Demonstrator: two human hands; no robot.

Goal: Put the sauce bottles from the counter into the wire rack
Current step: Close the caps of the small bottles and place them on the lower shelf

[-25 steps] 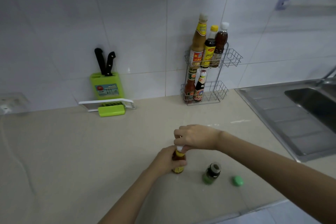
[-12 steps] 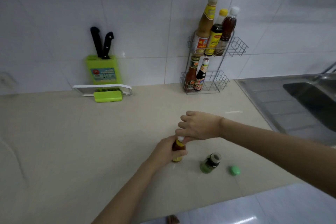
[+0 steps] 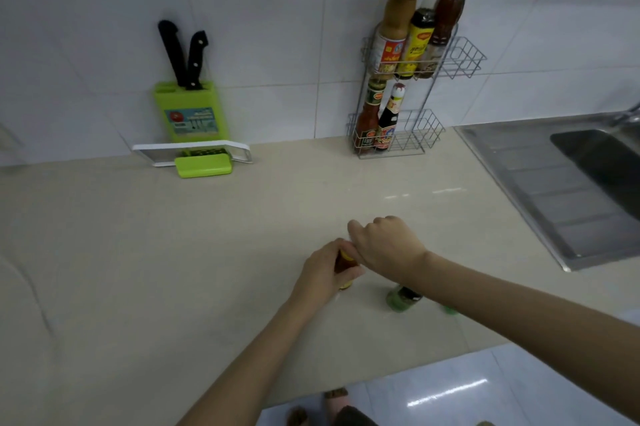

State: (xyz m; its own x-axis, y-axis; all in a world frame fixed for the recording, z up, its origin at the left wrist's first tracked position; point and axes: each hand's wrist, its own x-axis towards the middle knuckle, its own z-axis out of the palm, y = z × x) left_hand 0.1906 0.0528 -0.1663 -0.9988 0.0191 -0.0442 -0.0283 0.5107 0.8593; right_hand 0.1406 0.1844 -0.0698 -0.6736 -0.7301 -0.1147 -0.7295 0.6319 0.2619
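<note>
A small brown sauce bottle [image 3: 344, 264] with a yellow band stands on the beige counter [image 3: 173, 252], mostly hidden by my hands. My left hand [image 3: 323, 271] wraps around its body. My right hand [image 3: 386, 245] is closed over its top. Beside it, under my right forearm, stands a small green jar [image 3: 401, 299] with a dark top. A loose green cap [image 3: 450, 309] lies just right of the jar, half hidden. The two-tier wire rack [image 3: 460, 58] stands against the wall; three tall bottles [image 3: 417, 34] fill its upper shelf and two smaller bottles [image 3: 377, 121] its lower shelf.
A green knife block [image 3: 190, 114] with two black-handled knives leans on the tiled wall at the left, a white and green slicer [image 3: 201, 157] in front of it. A steel sink [image 3: 571, 183] and drainboard lie at the right. The counter's front edge runs below my arms.
The view has tilted down and nearer. My right hand has turned on the bottle's top, its fingers now curled tighter. The bottle stays on the counter in my left hand.
</note>
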